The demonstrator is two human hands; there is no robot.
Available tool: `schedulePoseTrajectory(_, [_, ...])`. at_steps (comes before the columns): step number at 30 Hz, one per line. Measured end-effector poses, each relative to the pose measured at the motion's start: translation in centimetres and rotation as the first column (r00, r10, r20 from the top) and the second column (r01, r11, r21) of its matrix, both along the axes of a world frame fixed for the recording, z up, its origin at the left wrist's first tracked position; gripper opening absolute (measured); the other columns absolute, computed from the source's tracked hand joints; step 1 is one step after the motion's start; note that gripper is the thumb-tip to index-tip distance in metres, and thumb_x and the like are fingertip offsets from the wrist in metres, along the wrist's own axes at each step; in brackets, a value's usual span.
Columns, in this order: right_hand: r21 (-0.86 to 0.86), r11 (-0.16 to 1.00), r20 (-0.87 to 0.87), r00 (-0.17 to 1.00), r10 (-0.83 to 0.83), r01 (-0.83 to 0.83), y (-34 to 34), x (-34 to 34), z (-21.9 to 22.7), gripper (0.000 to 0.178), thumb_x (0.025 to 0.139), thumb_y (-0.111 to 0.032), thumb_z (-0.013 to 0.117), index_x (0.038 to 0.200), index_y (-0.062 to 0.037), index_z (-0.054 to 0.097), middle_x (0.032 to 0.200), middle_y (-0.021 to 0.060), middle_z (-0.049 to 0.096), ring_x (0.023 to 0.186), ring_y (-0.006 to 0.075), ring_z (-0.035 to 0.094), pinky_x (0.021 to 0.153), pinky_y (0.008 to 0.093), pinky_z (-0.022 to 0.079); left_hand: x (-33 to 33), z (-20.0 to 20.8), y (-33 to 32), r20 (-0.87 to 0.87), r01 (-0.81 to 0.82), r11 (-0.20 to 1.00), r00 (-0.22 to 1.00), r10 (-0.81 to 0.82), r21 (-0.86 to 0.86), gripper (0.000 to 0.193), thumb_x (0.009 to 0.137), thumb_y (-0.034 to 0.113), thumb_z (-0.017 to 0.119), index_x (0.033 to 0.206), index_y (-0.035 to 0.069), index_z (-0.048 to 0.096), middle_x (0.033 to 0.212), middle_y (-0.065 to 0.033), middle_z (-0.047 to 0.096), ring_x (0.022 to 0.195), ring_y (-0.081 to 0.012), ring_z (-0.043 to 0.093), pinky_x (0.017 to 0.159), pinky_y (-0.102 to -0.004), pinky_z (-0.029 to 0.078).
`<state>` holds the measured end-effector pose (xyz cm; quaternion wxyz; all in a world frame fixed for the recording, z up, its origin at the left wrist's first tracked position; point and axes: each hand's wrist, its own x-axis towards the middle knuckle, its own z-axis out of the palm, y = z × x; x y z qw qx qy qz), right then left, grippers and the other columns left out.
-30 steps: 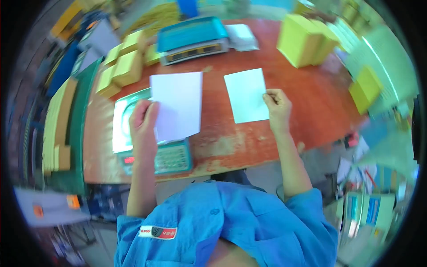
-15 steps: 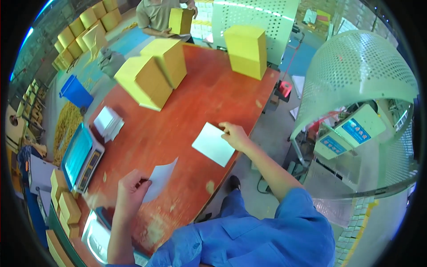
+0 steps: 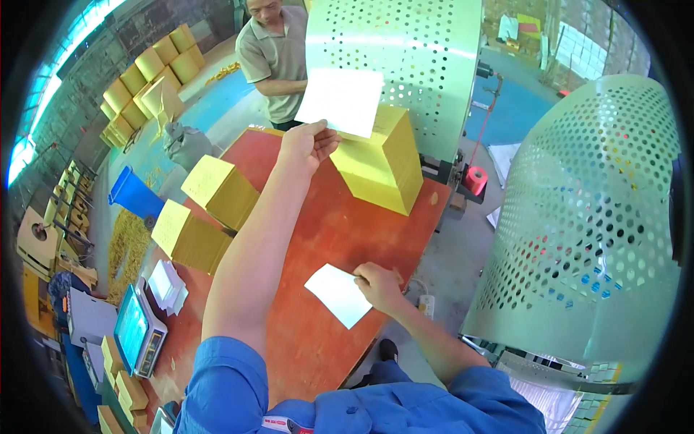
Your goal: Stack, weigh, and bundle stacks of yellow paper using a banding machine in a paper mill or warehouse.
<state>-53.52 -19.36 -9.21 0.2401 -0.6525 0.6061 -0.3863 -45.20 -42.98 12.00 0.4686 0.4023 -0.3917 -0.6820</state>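
My left hand [image 3: 309, 145] is raised at the end of an outstretched arm, its fingers pinching the near edge of a white sheet of paper [image 3: 340, 101]. That sheet hides part of the tall yellow paper stack [image 3: 379, 170] at the table's far right; whether the two touch, I cannot tell. Low over the table's right edge, my right hand [image 3: 379, 287] grips the corner of another white sheet [image 3: 338, 295], slightly curled. Two more yellow stacks, one farther [image 3: 220, 189] and one nearer [image 3: 189, 237], stand left of my left forearm, which partly covers the nearer one.
A scale [image 3: 144, 333] and a pile of white sheets [image 3: 168, 288] lie along the red table's [image 3: 311, 333] left side. Beyond stands a blue bin [image 3: 134, 194]. Perforated metal covers rise at the far end [image 3: 390, 43] and right [image 3: 578, 231]. A person [image 3: 278, 65] stands behind the table.
My left hand has swung far forward and up with its sheet, towards the right-hand yellow stack. My right hand still holds its sheet. The view has shifted; the person's yellow stack is out of sight.
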Motion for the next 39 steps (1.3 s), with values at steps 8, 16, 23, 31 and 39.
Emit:
schedulePoseTrajectory(8, [-0.002,1.000,0.073,0.997,0.031,-0.031,-0.6,-1.0,0.1,0.003,0.086,-0.016,0.060,0.087,-0.0140,0.061,0.082,-0.0004,0.062,0.076,0.0207,0.063,0.069,0.0528,0.037,-2.6,-1.1,-3.0,0.386,-0.049,0.997,0.922,0.022,0.060,0.009,0.087,0.010,0.060,0.088,0.001,0.060,0.070,-0.0088,0.062,0.055,-0.0173,0.059,0.047,-0.0275,0.045])
schedulePoseTrajectory(16, [-0.036,0.999,0.128,0.992,0.009,-0.005,-0.1,-0.8,-0.1,0.003,0.087,-0.017,0.060,0.087,-0.0139,0.061,0.083,-0.0005,0.061,0.077,0.0207,0.063,0.068,0.0527,0.037,-2.6,-1.2,-2.4,0.510,-0.021,0.999,0.860,-0.001,0.037,0.012,0.085,0.015,0.061,0.082,0.003,0.059,0.066,-0.0070,0.060,0.051,-0.0164,0.058,0.044,-0.0275,0.042])
schedulePoseTrajectory(23, [0.000,1.000,0.139,0.990,0.003,-0.003,0.3,-1.0,0.7,0.003,0.086,-0.016,0.061,0.089,-0.0138,0.061,0.085,0.0003,0.062,0.078,0.0185,0.063,0.072,0.0481,0.039,-2.1,-1.7,-1.5,0.526,-0.004,1.000,0.850,-0.008,0.021,0.020,0.087,0.021,0.060,0.076,0.005,0.053,0.064,-0.0085,0.059,0.049,-0.0184,0.057,0.042,-0.0279,0.042])
schedulePoseTrajectory(31, [-0.107,0.994,0.980,0.167,0.106,-0.003,0.2,-4.5,1.2,0.005,0.085,-0.008,0.058,0.083,-0.0049,0.055,0.075,0.0071,0.058,0.076,0.0172,0.057,0.074,0.0327,0.043,-1.0,-0.5,-1.2,0.767,0.123,0.976,0.639,0.061,-0.181,0.026,0.090,0.030,0.056,0.083,0.005,0.058,0.063,-0.0106,0.059,0.053,-0.0222,0.059,0.051,-0.0339,0.047])
schedulePoseTrajectory(39, [-0.030,0.796,0.987,0.145,-0.073,0.605,-9.9,-9.0,1.1,0.009,0.077,0.000,0.048,0.083,-0.0046,0.053,0.076,0.0069,0.056,0.073,0.0180,0.053,0.068,0.0283,0.043,-4.1,0.2,-4.3,0.639,0.464,0.462,0.371,0.673,-0.756,0.033,0.085,0.033,0.059,0.106,0.009,0.066,0.112,-0.0152,0.063,0.107,-0.0340,0.058,0.088,-0.0436,0.048])
